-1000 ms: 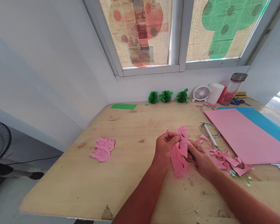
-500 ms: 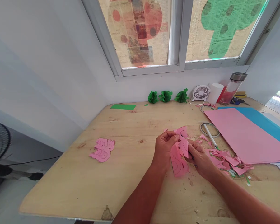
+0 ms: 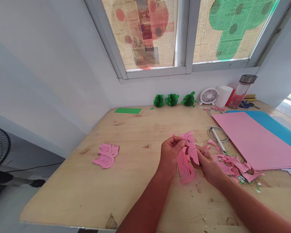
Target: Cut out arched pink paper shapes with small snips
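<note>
Pale walls and a grey-framed window (image 3: 157, 72) stand behind a light wooden tabletop (image 3: 126, 197), with three green paper ornaments (image 3: 172, 100), a small white fan (image 3: 209, 96) and a glass bottle (image 3: 241, 94) along its back edge. Compared with half a second ago, the pink paper piece (image 3: 190, 142) between the hands has swung slightly: its lower end, nearly upright before, now slants toward the right hand (image 3: 208, 164). The left hand (image 3: 170, 153) has hardly shifted, and the loose things on the tabletop lie as they did. Both forearms reach in from the near edge and converge over the right-centre of the tabletop. The left hand is bent at the wrist, thumb and index finger pinched together on the upper left part of the piece. The right hand comes from the other side, fingers curled around a dark tool (image 3: 200, 164) that is mostly hidden, its thumb close to the piece's right edge; whether the thumb presses on the paper I cannot tell. Another marked pink paper (image 3: 184, 173) shows just below the piece. Pink scraps (image 3: 232, 166) lie beside the right hand, and scalloped pink cutouts (image 3: 106, 156) rest well apart on the left.
</note>
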The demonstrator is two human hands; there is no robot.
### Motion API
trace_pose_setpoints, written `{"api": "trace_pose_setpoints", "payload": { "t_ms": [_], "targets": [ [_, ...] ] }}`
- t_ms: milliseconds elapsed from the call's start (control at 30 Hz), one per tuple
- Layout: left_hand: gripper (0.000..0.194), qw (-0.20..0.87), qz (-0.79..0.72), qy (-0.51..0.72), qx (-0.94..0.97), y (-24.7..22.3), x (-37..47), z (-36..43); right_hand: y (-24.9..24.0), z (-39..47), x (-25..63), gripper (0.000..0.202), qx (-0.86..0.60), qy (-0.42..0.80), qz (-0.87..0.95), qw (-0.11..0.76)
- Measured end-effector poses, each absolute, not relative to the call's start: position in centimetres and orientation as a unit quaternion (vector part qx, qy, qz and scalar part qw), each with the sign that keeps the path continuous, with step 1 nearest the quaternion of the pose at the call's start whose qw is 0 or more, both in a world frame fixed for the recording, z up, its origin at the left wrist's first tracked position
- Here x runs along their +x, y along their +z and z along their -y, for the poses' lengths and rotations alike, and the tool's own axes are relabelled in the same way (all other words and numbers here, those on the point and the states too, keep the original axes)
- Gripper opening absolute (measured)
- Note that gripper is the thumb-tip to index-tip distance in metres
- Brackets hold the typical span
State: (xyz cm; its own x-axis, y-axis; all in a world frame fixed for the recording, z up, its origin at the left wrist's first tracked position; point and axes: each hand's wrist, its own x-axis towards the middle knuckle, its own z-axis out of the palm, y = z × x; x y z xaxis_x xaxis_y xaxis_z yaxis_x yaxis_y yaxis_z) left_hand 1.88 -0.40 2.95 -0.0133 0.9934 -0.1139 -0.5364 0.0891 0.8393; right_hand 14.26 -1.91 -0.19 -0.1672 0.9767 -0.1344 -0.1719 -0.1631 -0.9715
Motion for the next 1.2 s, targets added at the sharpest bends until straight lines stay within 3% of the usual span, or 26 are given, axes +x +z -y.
{"api": "trace_pose_setpoints", "payload": {
  "t_ms": [1200],
  "targets": [
    [0.014, 0.673, -0.328, 0.602, 0.277, 3.19, 2.55, 0.8, 0.21, 2.08, 14.05, 0.041, -0.441, 0.622, 0.443, 0.472]
  ]
}}
